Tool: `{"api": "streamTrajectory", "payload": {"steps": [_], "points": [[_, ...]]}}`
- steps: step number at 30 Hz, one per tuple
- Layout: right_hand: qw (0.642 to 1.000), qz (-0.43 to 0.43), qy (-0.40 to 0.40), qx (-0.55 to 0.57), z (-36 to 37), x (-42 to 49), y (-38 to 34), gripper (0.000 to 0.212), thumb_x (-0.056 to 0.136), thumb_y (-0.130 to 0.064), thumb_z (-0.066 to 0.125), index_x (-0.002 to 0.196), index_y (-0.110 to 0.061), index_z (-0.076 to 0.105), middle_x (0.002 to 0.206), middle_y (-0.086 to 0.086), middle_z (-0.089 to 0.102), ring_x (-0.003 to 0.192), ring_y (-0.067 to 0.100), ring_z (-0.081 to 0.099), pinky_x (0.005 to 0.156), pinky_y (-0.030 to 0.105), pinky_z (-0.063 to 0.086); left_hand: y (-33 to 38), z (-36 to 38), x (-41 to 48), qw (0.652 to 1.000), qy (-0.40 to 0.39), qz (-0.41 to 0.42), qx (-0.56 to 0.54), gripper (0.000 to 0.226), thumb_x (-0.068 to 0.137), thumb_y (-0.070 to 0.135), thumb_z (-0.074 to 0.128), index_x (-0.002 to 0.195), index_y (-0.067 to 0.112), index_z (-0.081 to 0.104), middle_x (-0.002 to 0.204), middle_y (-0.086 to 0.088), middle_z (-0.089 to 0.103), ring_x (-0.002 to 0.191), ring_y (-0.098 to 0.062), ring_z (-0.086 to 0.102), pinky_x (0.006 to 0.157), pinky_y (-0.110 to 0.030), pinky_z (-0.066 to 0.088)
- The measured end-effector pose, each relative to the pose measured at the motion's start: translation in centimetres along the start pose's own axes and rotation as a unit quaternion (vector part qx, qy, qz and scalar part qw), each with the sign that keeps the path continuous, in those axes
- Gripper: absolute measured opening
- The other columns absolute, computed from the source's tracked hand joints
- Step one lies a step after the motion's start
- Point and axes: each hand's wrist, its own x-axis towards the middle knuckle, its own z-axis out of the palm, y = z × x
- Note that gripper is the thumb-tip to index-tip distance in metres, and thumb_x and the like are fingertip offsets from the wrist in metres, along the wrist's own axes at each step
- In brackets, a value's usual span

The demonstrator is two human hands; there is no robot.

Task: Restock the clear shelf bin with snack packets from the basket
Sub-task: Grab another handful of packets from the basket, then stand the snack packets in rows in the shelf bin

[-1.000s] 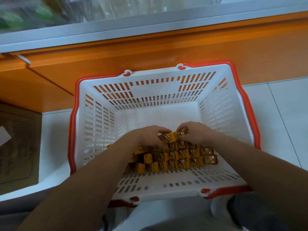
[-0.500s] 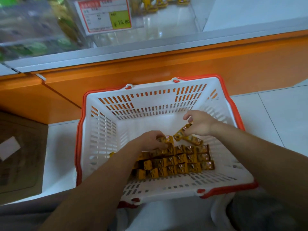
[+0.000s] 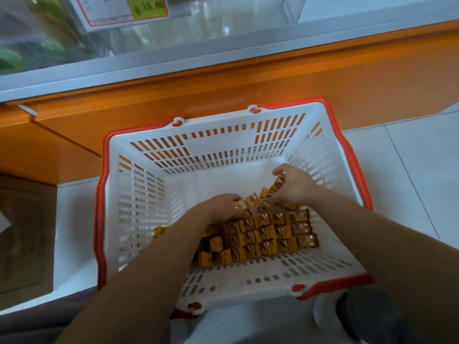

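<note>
1. A person's L hand (image 3: 223,207) is pinching one yellow packet (image 3: 247,202) just above the snack packets (image 3: 268,237), which are lying in rows along the near wall of the white basket (image 3: 139,194).
2. R hand (image 3: 295,187) is gripping a string of packets (image 3: 275,188) near the basket's right wall, its top end raised off the pile.
3. The clear shelf bin (image 3: 223,21) is sitting beyond the basket's far rim, above an orange ledge (image 3: 248,90), w/ a price tag (image 3: 124,8) on front.

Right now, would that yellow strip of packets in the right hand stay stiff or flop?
Probably floppy: the strip of packets bends between packets as it hangs from the right hand. Likely light, since a fingertip pinch lifts it. It may snag, its lower end touching other packets.
</note>
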Motion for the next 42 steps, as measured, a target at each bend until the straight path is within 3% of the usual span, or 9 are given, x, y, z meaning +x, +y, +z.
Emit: {"api": "streamTrajectory", "payload": {"steps": [2,5,8,13,17,24,29,34,42], "points": [[1.0,-0.01,-0.001,0.022,0.4,0.3,0.0,0.077,0.069,-0.017,0.088,0.135,-0.022,0.049,0.135,0.007,0.052,0.103,0.019,0.051,0.074,0.028,0.046,-0.1,-0.1,-0.1,1.0,-0.009,-0.005,-0.006,0.072,0.091,0.057,0.066,0.149,0.019,0.048,0.151,-0.006,0.05,0.13,-0.026,0.049,0.097,-0.032,0.035],[0.999,-0.022,0.0,0.035,0.4,0.3,-0.4,0.078,0.07,-0.018,0.088,0.136,-0.023,0.047,0.136,0.007,0.051,0.102,0.02,0.055,0.073,0.029,0.048,0.1,-0.6,-0.7,0.998,0.008,-0.004,-0.06,0.059,0.09,0.052,0.07,0.138,0.02,0.06,0.127,-0.003,0.065,0.098,-0.017,0.058,0.078,-0.029,0.046],[0.996,-0.033,-0.001,0.077,-0.3,0.0,-1.3,0.077,0.072,-0.015,0.085,0.137,-0.025,0.045,0.112,-0.005,0.055,0.084,0.014,0.059,0.055,0.016,0.045,0.7,-2.4,-2.4,0.99,0.057,0.009,-0.131,0.055,0.091,0.043,0.072,0.142,0.027,0.055,0.122,-0.001,0.063,0.085,-0.012,0.058,0.06,-0.023,0.049],[0.976,-0.059,-0.031,0.209,-3.6,-1.9,-5.4,0.07,0.077,-0.013,0.079,0.137,-0.029,0.046,0.126,-0.006,0.048,0.107,0.021,0.06,0.078,0.029,0.052,4.0,-7.7,-8.7,0.945,0.071,0.018,-0.317,0.062,0.092,0.033,0.075,0.142,0.051,0.041,0.125,-0.002,0.062,0.104,-0.025,0.067,0.091,-0.048,0.055],[0.935,-0.076,-0.028,0.347,-6.3,-5.3,-9.6,0.059,0.08,-0.017,0.079,0.13,-0.03,0.052,0.114,-0.003,0.064,0.095,0.011,0.067,0.079,0.029,0.052,7.9,-11.0,-14.7,0.902,0.055,0.08,-0.421,0.042,0.094,0.022,0.072,0.119,0.049,0.053,0.12,0.002,0.069,0.108,-0.027,0.067,0.083,-0.045,0.056],[0.88,-0.131,-0.016,0.456,-11.6,-14.5,-16.7,0.034,0.082,-0.03,0.079,0.109,-0.026,0.058,0.075,-0.009,0.073,0.064,0.008,0.069,0.062,0.03,0.055,14.7,-13.9,-26.1,0.871,0.145,0.181,-0.433,0.039,0.086,0.027,0.075,0.124,0.026,0.063,0.103,-0.011,0.075,0.084,-0.027,0.071,0.069,-0.037,0.057],[0.878,-0.201,-0.015,0.434,-14.5,-21.6,-20.2,0.066,0.059,-0.041,0.082,0.118,-0.019,0.061,0.094,0.008,0.076,0.075,0.018,0.07,0.068,0.035,0.059,17.5,-14.0,-31.6,0.838,0.227,0.253,-0.428,0.028,0.078,0.013,0.086,0.102,0.015,0.072,0.087,-0.018,0.074,0.066,-0.027,0.07,0.053,-0.03,0.055],[0.849,-0.256,-0.056,0.459,-17.5,-24.4,-21.0,0.075,0.065,-0.015,0.077,0.137,-0.014,0.052,0.093,0.015,0.074,0.083,0.026,0.069,0.085,0.043,0.055,18.8,-14.9,-35.8,0.816,0.247,0.289,-0.435,0.041,0.064,0.025,0.088,0.102,0.029,0.072,0.104,-0.03,0.071,0.085,-0.05,0.069,0.067,-0.06,0.054],[0.813,-0.285,-0.082,0.502,-18.1,-23.9,-23.2,0.045,0.079,-0.009,0.069,0.123,-0.005,0.062,0.117,0.018,0.071,0.099,0.029,0.072,0.075,0.035,0.059,16.8,-17.9,-37.3,0.795,0.28,0.27,-0.466,0.061,0.062,0.023,0.092,0.116,0.032,0.063,0.105,-0.009,0.079,0.091,-0.036,0.077,0.074,-0.054,0.062]]}}
